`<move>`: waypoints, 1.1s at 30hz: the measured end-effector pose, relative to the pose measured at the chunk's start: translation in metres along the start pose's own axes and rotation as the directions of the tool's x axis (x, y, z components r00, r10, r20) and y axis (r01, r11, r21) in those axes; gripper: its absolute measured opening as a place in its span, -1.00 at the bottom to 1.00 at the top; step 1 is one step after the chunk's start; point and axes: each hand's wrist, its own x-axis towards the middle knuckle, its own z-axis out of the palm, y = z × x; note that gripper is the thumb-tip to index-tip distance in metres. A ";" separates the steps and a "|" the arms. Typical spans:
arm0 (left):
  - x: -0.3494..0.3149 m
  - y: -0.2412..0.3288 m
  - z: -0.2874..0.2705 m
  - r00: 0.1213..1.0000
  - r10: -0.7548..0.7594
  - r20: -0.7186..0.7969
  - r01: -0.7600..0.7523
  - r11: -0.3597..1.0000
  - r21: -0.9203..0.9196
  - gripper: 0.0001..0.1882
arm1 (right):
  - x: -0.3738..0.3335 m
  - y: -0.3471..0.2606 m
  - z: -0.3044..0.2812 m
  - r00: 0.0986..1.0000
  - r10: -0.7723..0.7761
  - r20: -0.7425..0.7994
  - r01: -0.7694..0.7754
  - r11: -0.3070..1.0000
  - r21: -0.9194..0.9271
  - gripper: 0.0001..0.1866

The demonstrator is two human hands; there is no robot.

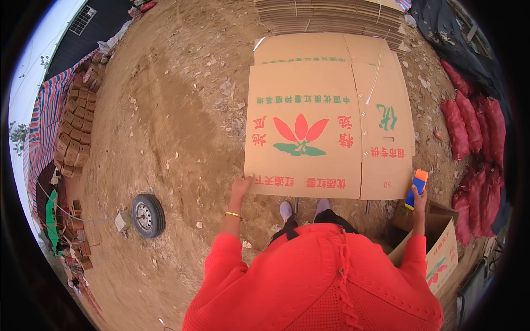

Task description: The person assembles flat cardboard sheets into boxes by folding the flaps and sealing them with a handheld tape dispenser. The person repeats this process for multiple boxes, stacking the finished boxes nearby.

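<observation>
A flattened cardboard carton with red and green print lies in front of me, on top of more flat cartons. My left hand, with a gold bangle at the wrist, grips its near left corner; the fingers beneath the edge are hidden. Beside the near right corner, my right hand is closed around a hand-held tool with a blue body and an orange end. Its exact kind is not clear.
A tall stack of flat cartons stands beyond. To my right are an opened carton and red mesh sacks. A tyre rests on the dirt at left, with piled boxes farther off.
</observation>
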 end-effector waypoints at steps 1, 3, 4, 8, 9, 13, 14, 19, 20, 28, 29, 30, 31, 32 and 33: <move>0.005 0.005 0.007 0.999 0.032 0.016 -0.032 0.999 0.004 -0.33 | 0.002 0.002 -0.004 0.999 -0.046 -0.024 0.044 0.996 -0.077 -0.58; 0.020 0.007 0.018 0.994 0.075 -0.079 -0.089 0.976 -0.196 -0.40 | 0.010 -0.003 -0.005 0.991 -0.136 -0.014 0.133 0.982 -0.131 -0.57; 0.029 0.006 0.019 0.987 0.092 -0.132 -0.127 0.949 -0.290 -0.44 | 0.011 -0.006 -0.003 0.983 -0.181 -0.009 0.177 0.972 -0.153 -0.57; 0.034 0.000 0.031 0.998 0.023 -0.051 -0.048 0.823 -0.566 -0.62 | -0.009 -0.056 0.000 0.968 -0.240 0.078 0.247 0.964 -0.101 -0.51; 0.036 -0.002 0.028 0.998 0.011 -0.058 -0.042 0.817 -0.575 -0.66 | -0.012 -0.067 0.004 0.962 -0.260 0.083 0.267 0.958 -0.101 -0.53; 0.022 -0.001 0.027 0.999 -0.016 -0.037 -0.013 0.726 -0.688 -0.74 | -0.039 -0.132 0.026 0.937 -0.309 0.166 0.321 0.946 -0.050 -0.55; 0.020 -0.002 0.024 0.998 -0.049 0.027 0.054 0.688 -0.723 -0.75 | -0.044 -0.141 0.035 0.921 -0.335 0.196 0.351 0.935 -0.049 -0.55; -0.001 -0.011 0.014 0.924 -0.136 0.357 0.368 0.568 -0.736 -0.76 | -0.090 -0.199 0.086 0.843 -0.342 0.416 0.375 0.927 0.003 -0.60; -0.003 -0.015 0.012 0.943 -0.103 0.318 0.317 0.576 -0.754 -0.76 | -0.096 -0.206 0.095 0.822 -0.329 0.465 0.345 0.937 0.053 -0.60; -0.014 0.020 0.029 0.991 -0.107 0.085 0.123 0.427 -0.896 -0.79 | -0.117 -0.212 0.139 0.639 -0.374 0.672 0.471 0.881 0.042 -0.53; -0.012 0.017 0.030 0.993 -0.104 0.048 0.091 0.462 -0.882 -0.77 | -0.119 -0.212 0.143 0.627 -0.361 0.690 0.483 0.875 0.018 -0.52; -0.009 0.015 0.032 0.995 -0.100 0.012 0.060 0.499 -0.865 -0.75 | -0.121 -0.212 0.146 0.617 -0.346 0.706 0.494 0.870 -0.005 -0.51; -0.007 0.012 0.033 0.995 -0.093 -0.023 0.031 0.536 -0.844 -0.73 | -0.122 -0.212 0.149 0.610 -0.332 0.719 0.508 0.861 -0.033 -0.48; -0.006 0.013 0.038 0.992 -0.090 -0.092 -0.027 0.558 -0.829 -0.74 | -0.119 -0.209 0.149 0.608 -0.334 0.721 0.509 0.860 -0.030 -0.48; -0.005 0.014 0.043 0.983 -0.084 -0.162 -0.083 0.582 -0.809 -0.75 | -0.116 -0.205 0.151 0.606 -0.334 0.721 0.507 0.861 -0.027 -0.49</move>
